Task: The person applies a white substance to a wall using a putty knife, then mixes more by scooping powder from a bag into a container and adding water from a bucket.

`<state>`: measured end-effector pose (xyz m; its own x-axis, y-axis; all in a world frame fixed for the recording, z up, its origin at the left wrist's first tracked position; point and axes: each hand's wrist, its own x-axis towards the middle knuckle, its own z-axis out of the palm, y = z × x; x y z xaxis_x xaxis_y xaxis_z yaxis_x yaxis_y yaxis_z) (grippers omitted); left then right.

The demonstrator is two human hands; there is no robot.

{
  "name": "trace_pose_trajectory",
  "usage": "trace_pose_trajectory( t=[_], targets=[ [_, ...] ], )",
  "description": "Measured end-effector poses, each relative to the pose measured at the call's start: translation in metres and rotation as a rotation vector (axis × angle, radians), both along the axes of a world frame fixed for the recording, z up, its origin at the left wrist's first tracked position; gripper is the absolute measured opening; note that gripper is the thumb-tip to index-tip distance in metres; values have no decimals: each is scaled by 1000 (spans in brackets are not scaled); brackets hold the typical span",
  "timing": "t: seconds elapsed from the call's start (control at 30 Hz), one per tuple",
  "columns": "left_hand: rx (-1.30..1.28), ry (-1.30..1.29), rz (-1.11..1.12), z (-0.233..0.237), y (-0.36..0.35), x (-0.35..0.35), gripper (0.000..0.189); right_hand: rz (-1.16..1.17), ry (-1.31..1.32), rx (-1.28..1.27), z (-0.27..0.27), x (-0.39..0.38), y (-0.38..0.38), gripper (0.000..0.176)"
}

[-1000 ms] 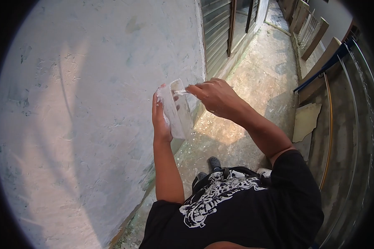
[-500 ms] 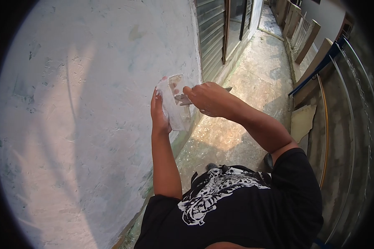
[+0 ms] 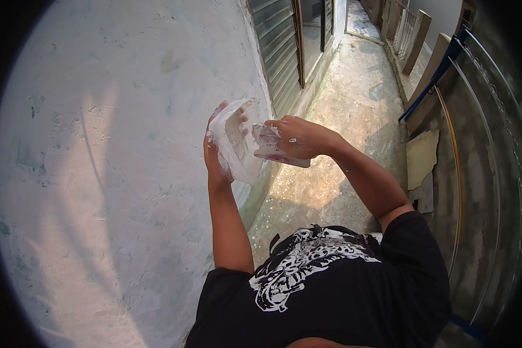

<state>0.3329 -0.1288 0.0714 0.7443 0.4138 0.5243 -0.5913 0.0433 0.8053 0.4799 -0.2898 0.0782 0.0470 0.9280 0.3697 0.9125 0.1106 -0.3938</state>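
Observation:
My left hand (image 3: 216,152) is wrapped round a translucent, white-smeared plastic container (image 3: 235,148), its fingertips showing through the far side. To the right of the container, my right hand (image 3: 298,137) grips a flat scraper (image 3: 281,158) with white paste on it. The scraper's left end is beside the container's opening. White specks cover the back of my right hand. Close by on the left is a wall (image 3: 127,145) with a patchy white coating.
Louvred windows (image 3: 278,49) are set in the wall ahead. A concrete path (image 3: 354,98) runs forward. Along the right stand a low fence (image 3: 416,43), a blue bar (image 3: 435,78), metal rods and a broken board (image 3: 421,158).
The container is turned so its inside shows more. My right hand has rolled and moved slightly away from it, and the scraper's flat face is now visible. The view has shifted a little.

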Motion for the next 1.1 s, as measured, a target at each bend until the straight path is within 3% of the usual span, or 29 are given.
trace_pose_trajectory(
  t=[0.07, 0.13, 0.23, 0.3, 0.4, 0.47, 0.53, 0.73, 0.93, 1.03, 1.1],
  targets=[
    [25, -15, -18, 1, -3, 4, 84, -9, 134, -105, 19, -6, -8, 37],
    [208, -15, -29, -1, -1, 6, 84, -12, 267, -212, 21, -7, -12, 38],
    [54, -70, 11, -1, -1, 9, 90, 9, 467, -267, 9, -1, -18, 43],
    [-31, -83, 41, 1, -1, 6, 92, -36, 801, -85, -1, 4, -26, 46],
    [-162, -110, 79, -1, 3, 1, 97, -121, 970, 55, -18, 8, -27, 46],
    [-204, -121, 79, -3, 7, -1, 99, -150, 992, 75, -25, 9, -22, 47],
    [-53, -75, 82, -5, 10, -2, 101, -178, 1019, 103, -23, 8, -21, 49],
    [198, -109, 51, -4, 5, -1, 106, -230, 766, -72, -17, -8, -20, 43],
    [137, -73, 29, 2, -4, -10, 114, -203, 670, 50, -26, -17, -9, 44],
    [114, -87, 58, 1, 0, -12, 114, -182, 690, 72, -26, -23, -2, 44],
    [119, -68, 83, -3, 2, -15, 113, -206, 828, -47, -21, -26, 2, 41]
  ],
)
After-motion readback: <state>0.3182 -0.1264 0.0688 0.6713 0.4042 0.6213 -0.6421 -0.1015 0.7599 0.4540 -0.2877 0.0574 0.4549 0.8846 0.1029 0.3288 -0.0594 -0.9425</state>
